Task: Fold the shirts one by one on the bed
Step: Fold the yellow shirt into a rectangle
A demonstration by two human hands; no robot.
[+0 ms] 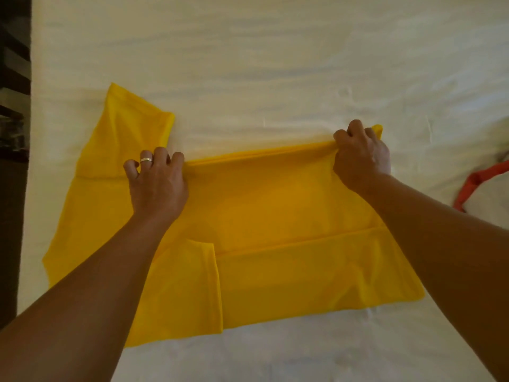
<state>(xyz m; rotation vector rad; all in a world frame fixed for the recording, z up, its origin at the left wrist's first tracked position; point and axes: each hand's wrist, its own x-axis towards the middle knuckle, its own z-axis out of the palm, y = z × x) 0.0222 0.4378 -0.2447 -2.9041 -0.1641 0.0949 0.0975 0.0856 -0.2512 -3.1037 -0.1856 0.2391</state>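
Where the two bare forearms enter from the near edge of the view, they reach forward over a bright yellow shirt of thin, smooth fabric [275, 216] spread flat on a bed covered with a wrinkled cream-white sheet [275, 64]. Nearest the person, below both wrists, the shirt's lower portion lies in overlapping layers, with a straight vertical fold edge between the arms and a horizontal fold line running toward the right forearm. Farther out, the left hand [157, 180] has its fingers curled down onto the shirt's far edge, bunching the cloth under the fingertips; a plain silver ring [146, 160] sits on one finger. Level with it and well apart to the right, the right hand [360, 153] grips the same far edge in a closed fist, knuckles up, with a small corner of yellow cloth poking out beyond the fingers. Between the two hands the edge is pulled into a taut, slightly rolled ridge. Beyond and to the left of the left hand, a sleeve-like flap of the shirt stretches away across the sheet. To the right of the right hand, near the frame edge, a strip of red fabric [479, 183] lies on the bed. Left of the left arm, dark wooden furniture [13, 78] borders the bed.
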